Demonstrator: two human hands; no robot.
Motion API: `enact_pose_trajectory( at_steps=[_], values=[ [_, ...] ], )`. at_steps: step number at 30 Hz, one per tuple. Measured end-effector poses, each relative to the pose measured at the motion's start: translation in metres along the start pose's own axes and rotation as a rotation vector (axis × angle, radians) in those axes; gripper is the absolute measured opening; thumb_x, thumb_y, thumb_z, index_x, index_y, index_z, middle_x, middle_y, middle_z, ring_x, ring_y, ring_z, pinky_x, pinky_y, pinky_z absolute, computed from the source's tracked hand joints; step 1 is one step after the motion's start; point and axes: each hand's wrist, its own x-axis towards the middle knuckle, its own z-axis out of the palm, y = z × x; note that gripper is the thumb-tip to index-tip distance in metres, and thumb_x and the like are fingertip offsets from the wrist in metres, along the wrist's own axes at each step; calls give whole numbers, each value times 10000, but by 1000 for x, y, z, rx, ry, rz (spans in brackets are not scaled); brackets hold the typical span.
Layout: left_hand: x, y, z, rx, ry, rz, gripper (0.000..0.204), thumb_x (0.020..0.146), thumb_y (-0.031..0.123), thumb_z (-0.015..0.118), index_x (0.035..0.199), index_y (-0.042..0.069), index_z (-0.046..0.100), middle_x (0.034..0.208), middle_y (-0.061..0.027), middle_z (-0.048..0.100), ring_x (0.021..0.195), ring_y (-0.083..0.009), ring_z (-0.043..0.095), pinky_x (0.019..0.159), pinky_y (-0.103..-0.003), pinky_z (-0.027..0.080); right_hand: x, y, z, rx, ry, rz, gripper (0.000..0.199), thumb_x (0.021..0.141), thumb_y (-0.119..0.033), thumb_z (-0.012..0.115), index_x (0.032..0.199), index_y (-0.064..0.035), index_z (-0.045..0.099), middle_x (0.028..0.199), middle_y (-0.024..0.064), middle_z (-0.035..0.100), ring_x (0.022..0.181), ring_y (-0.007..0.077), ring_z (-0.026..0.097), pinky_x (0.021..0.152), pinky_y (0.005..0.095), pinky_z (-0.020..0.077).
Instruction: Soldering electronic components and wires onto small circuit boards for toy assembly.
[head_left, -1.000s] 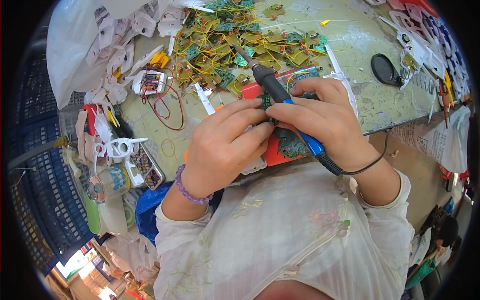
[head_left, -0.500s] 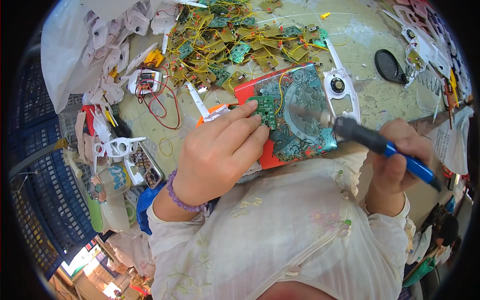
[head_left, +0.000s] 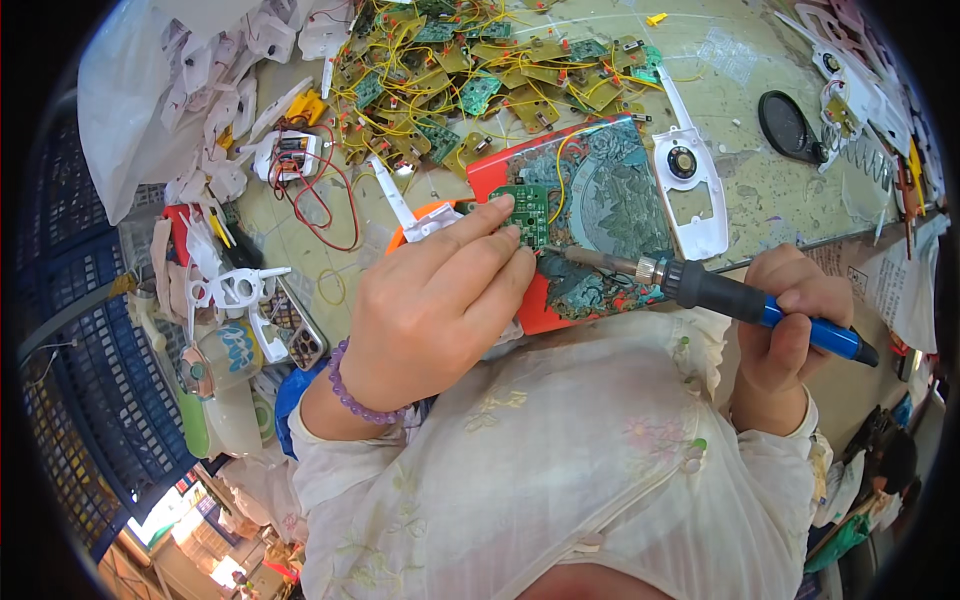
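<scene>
My left hand (head_left: pixel 440 295) presses its fingertips onto a small green circuit board (head_left: pixel 535 205), and a white plastic piece with a stem (head_left: pixel 395 195) shows partly beneath that hand. A yellow wire (head_left: pixel 559 190) rises from the board. Closed around the handle of a blue and black soldering iron (head_left: pixel 715 290), my right hand (head_left: pixel 795 315) keeps it nearly level. The iron's tip is at the board's lower right edge; whether it touches cannot be made out. Both lie over a red mat with a worn grey-green picture (head_left: pixel 625 200).
A pile of circuit boards with yellow wires (head_left: pixel 520 75) covers the far middle. White plastic housings (head_left: pixel 690 190) lie at right, beside a black round lid (head_left: pixel 785 125). At left are a battery holder (head_left: pixel 292 160) with red wires, a phone (head_left: pixel 303 335) and blue crates (head_left: pixel 85 350).
The soldering iron's tip has come down and left, from over the picture to the edge of the circuit board. My left hand stays on the board.
</scene>
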Motion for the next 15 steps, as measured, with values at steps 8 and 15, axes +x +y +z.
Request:
enact_pose_trajectory(
  at_steps=[8, 15],
  values=[
    [-3, -2, -1, -8, -5, -1, 182, 708, 74, 624, 882, 27, 653, 936, -85, 641, 970, -245, 661, 631, -295, 536, 0, 0, 2, 3, -6, 17, 242, 876, -216, 626, 908, -24, 483, 693, 93, 518, 565, 171, 462, 506, 292, 370],
    [-4, 0, 1, -53, 12, -25, 215, 668, 46, 674, 882, 23, 663, 912, -93, 650, 957, -262, 669, 631, -294, 537, -3, -1, 2, -21, -34, -18, 264, 865, -230, 648, 902, -29, 482, 715, 80, 517, 568, 179, 463, 493, 309, 380]
  ],
)
